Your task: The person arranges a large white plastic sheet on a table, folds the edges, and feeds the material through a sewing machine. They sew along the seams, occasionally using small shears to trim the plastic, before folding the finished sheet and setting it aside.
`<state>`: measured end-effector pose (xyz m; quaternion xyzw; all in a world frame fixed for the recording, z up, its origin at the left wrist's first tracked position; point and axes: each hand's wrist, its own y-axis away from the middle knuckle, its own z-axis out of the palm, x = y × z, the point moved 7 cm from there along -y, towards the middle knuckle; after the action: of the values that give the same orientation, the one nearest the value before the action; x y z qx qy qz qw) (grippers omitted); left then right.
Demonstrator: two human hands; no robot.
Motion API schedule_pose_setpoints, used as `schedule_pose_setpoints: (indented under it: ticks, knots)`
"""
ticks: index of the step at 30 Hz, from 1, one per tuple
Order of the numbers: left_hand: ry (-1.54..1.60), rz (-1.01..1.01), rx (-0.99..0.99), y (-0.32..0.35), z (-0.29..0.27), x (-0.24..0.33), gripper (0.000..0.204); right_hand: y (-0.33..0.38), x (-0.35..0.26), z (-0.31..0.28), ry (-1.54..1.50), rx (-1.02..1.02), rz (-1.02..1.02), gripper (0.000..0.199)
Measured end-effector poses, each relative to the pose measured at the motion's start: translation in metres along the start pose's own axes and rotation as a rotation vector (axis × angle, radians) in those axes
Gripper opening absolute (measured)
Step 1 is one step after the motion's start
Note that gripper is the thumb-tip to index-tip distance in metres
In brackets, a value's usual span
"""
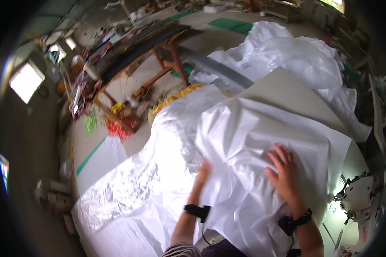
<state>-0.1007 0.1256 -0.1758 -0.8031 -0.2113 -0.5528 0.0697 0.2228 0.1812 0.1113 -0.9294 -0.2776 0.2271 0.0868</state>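
A large white sheet of fabric or film (253,128) lies wrinkled over the work table in front of me. My right hand (283,171) rests flat on it with the fingers apart, holding nothing. At the sheet's left edge is my left hand (204,172), smeared by motion, so its fingers cannot be made out. Beside that hand, to the left, a shiny, crinkled silvery-white sheet (150,171) spreads over the table. Each of my wrists wears a black band with a small box and a cable.
A white sewing machine (359,197) with a lit lamp stands at the right. Behind the table, a big heap of white material (291,55) is piled. A long dark-topped bench (141,47) runs at the far left, with red scraps (119,129) on the floor near it.
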Motion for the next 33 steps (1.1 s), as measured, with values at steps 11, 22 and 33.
schedule_pose_setpoints:
  ticks: [11,22,33]
  knots:
    - [0.219,-0.148,0.216,-0.005,0.112,-0.057,0.025,0.001,-0.015,0.0,0.046,-0.021,-0.01,0.045]
    - [-0.814,-0.221,0.174,-0.06,0.057,-0.108,0.031,-0.004,-0.002,0.002,0.025,-0.097,0.069,0.043]
    - [-0.627,-0.074,0.343,-0.069,0.044,-0.102,0.012,0.001,0.008,0.009,0.002,-0.089,0.114,0.044]
